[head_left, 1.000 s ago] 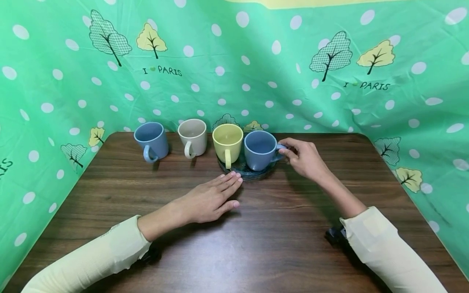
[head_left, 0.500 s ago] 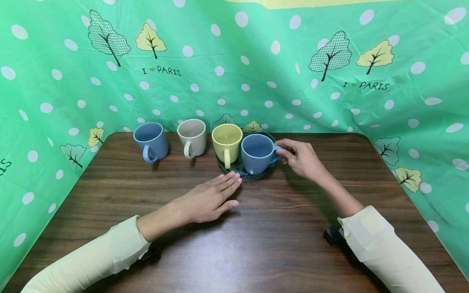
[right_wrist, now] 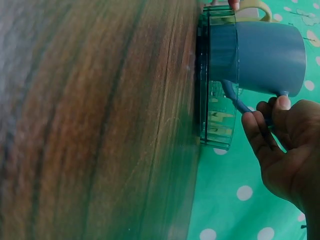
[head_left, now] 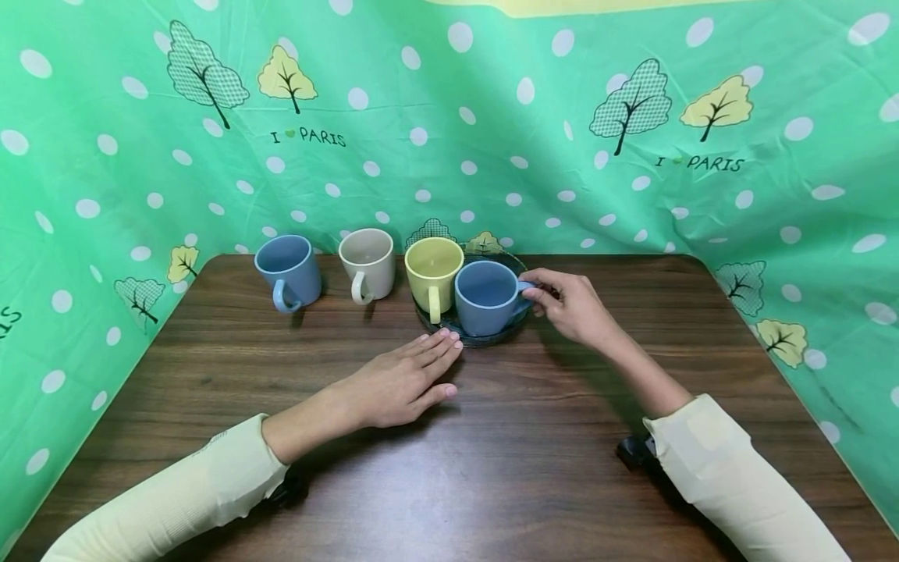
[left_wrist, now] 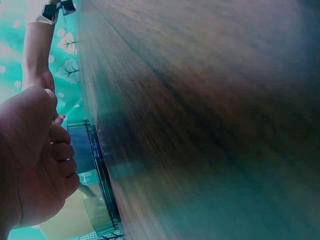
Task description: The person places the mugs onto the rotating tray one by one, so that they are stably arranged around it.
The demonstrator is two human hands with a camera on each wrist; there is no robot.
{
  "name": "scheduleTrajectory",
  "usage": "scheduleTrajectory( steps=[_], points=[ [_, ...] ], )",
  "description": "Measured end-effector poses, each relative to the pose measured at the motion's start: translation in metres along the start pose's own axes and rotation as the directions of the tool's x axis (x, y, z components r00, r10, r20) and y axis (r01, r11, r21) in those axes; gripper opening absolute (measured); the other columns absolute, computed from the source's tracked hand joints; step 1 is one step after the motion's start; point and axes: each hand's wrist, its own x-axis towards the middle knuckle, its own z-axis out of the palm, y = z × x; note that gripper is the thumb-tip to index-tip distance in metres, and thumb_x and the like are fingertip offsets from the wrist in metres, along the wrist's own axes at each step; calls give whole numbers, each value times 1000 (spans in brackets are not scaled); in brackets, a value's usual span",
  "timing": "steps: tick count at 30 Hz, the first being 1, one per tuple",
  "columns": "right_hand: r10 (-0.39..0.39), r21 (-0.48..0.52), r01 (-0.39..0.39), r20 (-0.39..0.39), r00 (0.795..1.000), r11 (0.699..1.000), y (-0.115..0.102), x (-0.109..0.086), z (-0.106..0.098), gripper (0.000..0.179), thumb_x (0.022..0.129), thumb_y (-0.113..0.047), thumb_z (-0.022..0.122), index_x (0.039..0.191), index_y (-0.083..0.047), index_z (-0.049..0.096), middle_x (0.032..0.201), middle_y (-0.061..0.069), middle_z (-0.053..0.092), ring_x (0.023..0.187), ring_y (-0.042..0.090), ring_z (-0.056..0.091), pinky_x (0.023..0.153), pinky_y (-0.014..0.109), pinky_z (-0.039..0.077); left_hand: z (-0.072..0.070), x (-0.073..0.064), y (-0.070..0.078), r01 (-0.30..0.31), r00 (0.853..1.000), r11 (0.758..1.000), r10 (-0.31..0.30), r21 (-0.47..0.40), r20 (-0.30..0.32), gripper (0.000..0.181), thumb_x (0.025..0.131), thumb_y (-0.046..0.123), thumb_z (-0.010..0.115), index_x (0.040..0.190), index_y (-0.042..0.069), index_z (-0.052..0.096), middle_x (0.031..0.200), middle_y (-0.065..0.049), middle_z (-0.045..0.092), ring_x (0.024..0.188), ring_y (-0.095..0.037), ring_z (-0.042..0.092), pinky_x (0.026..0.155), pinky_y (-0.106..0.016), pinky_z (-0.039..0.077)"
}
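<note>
My right hand [head_left: 572, 307] pinches the handle of a blue mug [head_left: 486, 300], which sits inside a round clear glass tray [head_left: 485, 340]. Beside it in the same tray is a yellow mug [head_left: 433, 273], its handle facing me. In the right wrist view the blue mug [right_wrist: 272, 57] rises above the tray's see-through wall [right_wrist: 220, 135], thumb and fingers at its handle. Flat and straight-fingered, my left hand [head_left: 407, 381] lies with its fingertips at the tray's front edge. The left wrist view shows the yellow mug [left_wrist: 70, 215] just beyond the left hand [left_wrist: 40, 160].
Left of the tray stand a light grey mug [head_left: 367, 264] and another blue mug [head_left: 289, 272], both upright on the brown wooden table [head_left: 492, 468]. A green dotted cloth [head_left: 449, 140] hangs along the table's back and sides.
The right hand has shifted the blue mug to the left and slightly toward me within the tray, closer to the yellow mug. The left hand has stayed in place.
</note>
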Motion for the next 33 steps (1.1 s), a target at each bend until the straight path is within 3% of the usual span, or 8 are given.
scheduleTrajectory(
  steps=[5,17,21,24,29,33],
  points=[
    [0,9,0,6,1000,1000,-2,1,3,23,113,-12,68,131,-3,79,104,22,78,82,31,76,71,20,59,-1,-1,0,3,1000,1000,-3,1,-3,69,123,42,45,175,-2,33,185,-21,31,176,-37,24,145,-52,24],
    [7,10,-7,37,999,1000,-5,4,1,21,113,-12,70,129,-4,79,98,20,77,81,26,75,70,22,61,-1,-3,-3,8,1000,1000,-8,-4,-9,69,123,42,44,175,-1,32,185,-20,29,176,-36,25,145,-51,23],
    [20,35,-22,61,998,999,-3,4,-3,26,111,-13,74,134,-3,79,100,19,80,82,26,78,73,29,67,0,-3,-4,7,1000,1000,-7,-1,-17,69,123,41,45,175,-2,33,185,-21,30,176,-36,25,145,-52,24],
    [31,30,-33,80,996,999,2,3,-8,30,111,-15,73,139,-5,77,101,18,81,84,26,76,73,28,65,0,-4,-4,8,1000,1000,-8,-2,-19,69,123,41,46,175,-2,34,185,-22,30,176,-36,25,145,-52,24],
    [55,-22,-53,96,994,998,9,-3,-18,32,116,-22,67,145,-9,75,122,15,82,99,27,72,81,25,56,-1,-5,-6,15,1000,1000,-15,-13,-15,69,123,42,45,175,-2,33,185,-22,30,176,-36,24,145,-51,23],
    [57,-54,-51,113,992,997,13,-8,-24,35,118,-22,63,148,-8,73,146,17,76,126,36,73,101,45,61,-1,-5,-6,19,1000,1000,-20,-16,-10,69,123,42,44,175,-2,33,185,-23,29,176,-36,24,145,-51,23]
  ],
)
